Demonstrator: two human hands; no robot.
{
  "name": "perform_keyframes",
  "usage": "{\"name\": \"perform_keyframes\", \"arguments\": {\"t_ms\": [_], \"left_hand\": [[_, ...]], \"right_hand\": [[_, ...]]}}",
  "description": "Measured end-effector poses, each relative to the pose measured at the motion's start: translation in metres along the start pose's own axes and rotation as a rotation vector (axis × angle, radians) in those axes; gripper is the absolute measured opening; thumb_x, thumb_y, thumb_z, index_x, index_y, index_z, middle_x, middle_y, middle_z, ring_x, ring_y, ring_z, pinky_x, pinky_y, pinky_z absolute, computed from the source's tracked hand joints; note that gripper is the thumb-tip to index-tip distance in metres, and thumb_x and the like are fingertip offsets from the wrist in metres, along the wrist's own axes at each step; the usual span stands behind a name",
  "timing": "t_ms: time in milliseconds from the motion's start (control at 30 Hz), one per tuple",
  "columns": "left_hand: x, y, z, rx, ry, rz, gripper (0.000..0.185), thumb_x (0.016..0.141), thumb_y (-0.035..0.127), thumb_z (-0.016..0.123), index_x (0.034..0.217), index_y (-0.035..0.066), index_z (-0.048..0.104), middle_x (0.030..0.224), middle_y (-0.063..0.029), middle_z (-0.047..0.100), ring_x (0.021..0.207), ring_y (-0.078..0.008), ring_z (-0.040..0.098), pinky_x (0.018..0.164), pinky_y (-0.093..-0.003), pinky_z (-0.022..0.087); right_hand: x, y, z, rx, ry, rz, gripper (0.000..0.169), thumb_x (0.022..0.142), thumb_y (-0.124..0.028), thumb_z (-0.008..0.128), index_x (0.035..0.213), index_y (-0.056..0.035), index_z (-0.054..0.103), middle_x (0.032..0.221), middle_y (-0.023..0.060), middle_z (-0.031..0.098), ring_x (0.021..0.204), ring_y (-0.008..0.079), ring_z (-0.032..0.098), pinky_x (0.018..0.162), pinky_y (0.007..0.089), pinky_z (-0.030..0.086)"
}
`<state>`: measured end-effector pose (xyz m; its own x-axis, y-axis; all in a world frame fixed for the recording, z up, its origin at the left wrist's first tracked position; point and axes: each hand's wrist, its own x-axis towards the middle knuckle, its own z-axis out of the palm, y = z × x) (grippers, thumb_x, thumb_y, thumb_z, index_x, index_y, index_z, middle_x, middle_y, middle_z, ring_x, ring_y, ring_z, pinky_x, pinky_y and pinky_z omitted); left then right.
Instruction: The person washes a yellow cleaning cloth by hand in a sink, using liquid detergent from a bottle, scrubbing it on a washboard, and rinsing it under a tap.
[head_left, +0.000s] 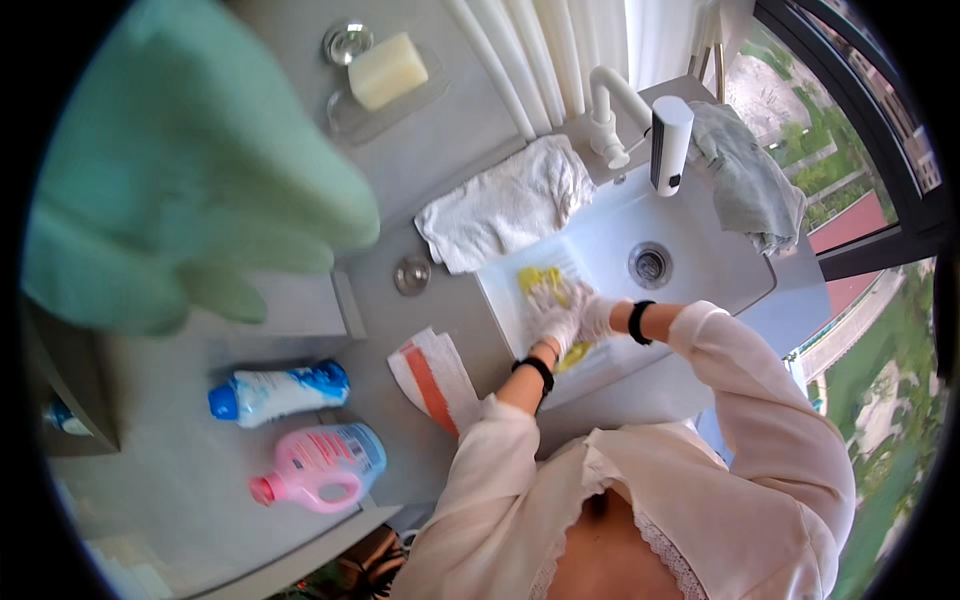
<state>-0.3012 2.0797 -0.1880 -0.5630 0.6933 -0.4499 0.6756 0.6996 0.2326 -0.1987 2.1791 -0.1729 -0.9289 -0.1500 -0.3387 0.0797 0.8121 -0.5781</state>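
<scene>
My left hand (556, 324) and my right hand (597, 313) are close together over the ribbed washboard (517, 259) built into a white sink basin (716, 251). Both look covered by thin white gloves, and a black band circles each wrist. They press and grip a bright yellow cloth (540, 279) between them. Part of this cloth sticks out beyond the fingers, and another part shows below the palms. The middle of it is hidden under my hands. To the right of my hands lies the round metal drain (650, 265).
A white faucet (606, 127) overhangs the basin. A white towel (510, 202), a grey cloth (742, 176) and a red-striped towel (435, 379) lie around it. Left are a blue-white bottle (277, 394), a pink detergent jug (322, 465), soap (388, 71) and green rubber gloves (187, 172) hanging close to the camera.
</scene>
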Motion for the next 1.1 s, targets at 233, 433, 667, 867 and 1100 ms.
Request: {"name": "perform_keyframes", "arguments": {"t_ms": [233, 433, 667, 867, 1100], "left_hand": [[-0.040, 0.013, -0.029, 0.162, -0.132, 0.006, 0.077, 0.087, 0.059, 0.020, 0.140, 0.004, 0.009, 0.142, -0.0255, 0.012, 0.134, -0.0378, 0.007, 0.108, -0.0464, 0.005], [-0.057, -0.023, 0.035, 0.153, 0.208, 0.278, 0.063, 0.089, 0.036, 0.033, 0.139, 0.006, 0.011, 0.136, -0.0357, 0.016, 0.125, -0.0536, 0.015, 0.102, -0.0598, 0.010], [-0.020, -0.025, 0.057, 0.626, 0.689, 0.407, 0.085, 0.085, 0.057, 0.030, 0.138, -0.003, 0.003, 0.141, -0.0327, 0.002, 0.132, -0.0453, -0.001, 0.106, -0.0526, -0.001], [0.005, 0.001, -0.008, 0.054, 0.022, -0.006, 0.068, 0.086, 0.044, 0.036, 0.132, -0.004, 0.019, 0.132, -0.0294, 0.021, 0.125, -0.0365, 0.018, 0.103, -0.0419, 0.015], [0.000, 0.008, -0.049, -0.671, -0.003, -0.155, 0.033, 0.080, 0.015, 0.054, 0.107, -0.004, 0.053, 0.095, -0.0174, 0.061, 0.084, -0.0264, 0.058, 0.079, -0.0323, 0.043]], "right_hand": [[0.000, 0.002, -0.009, -0.012, -0.023, -0.078, 0.087, 0.074, -0.056, 0.051, 0.140, -0.0113, 0.017, 0.146, 0.0133, 0.011, 0.133, 0.0358, 0.008, 0.107, 0.0482, 0.010], [-0.016, -0.015, 0.011, -0.048, 0.071, -0.168, 0.088, 0.073, -0.055, 0.053, 0.140, -0.0108, 0.018, 0.145, 0.0143, 0.015, 0.132, 0.0358, 0.012, 0.107, 0.0472, 0.013], [-0.007, -0.003, 0.009, -0.034, 0.105, -0.189, 0.089, 0.072, -0.055, 0.056, 0.139, -0.0103, 0.019, 0.143, 0.0155, 0.020, 0.131, 0.0358, 0.017, 0.106, 0.0460, 0.017], [0.021, 0.014, -0.021, -0.070, 0.141, -0.180, 0.089, 0.071, -0.053, 0.058, 0.139, -0.0097, 0.020, 0.142, 0.0161, 0.025, 0.130, 0.0356, 0.023, 0.105, 0.0445, 0.021], [0.018, 0.063, -0.044, 0.692, -0.127, 0.113, 0.090, 0.069, -0.049, 0.063, 0.138, -0.0090, 0.021, 0.137, 0.0148, 0.033, 0.124, 0.0343, 0.033, 0.102, 0.0401, 0.027]]}}
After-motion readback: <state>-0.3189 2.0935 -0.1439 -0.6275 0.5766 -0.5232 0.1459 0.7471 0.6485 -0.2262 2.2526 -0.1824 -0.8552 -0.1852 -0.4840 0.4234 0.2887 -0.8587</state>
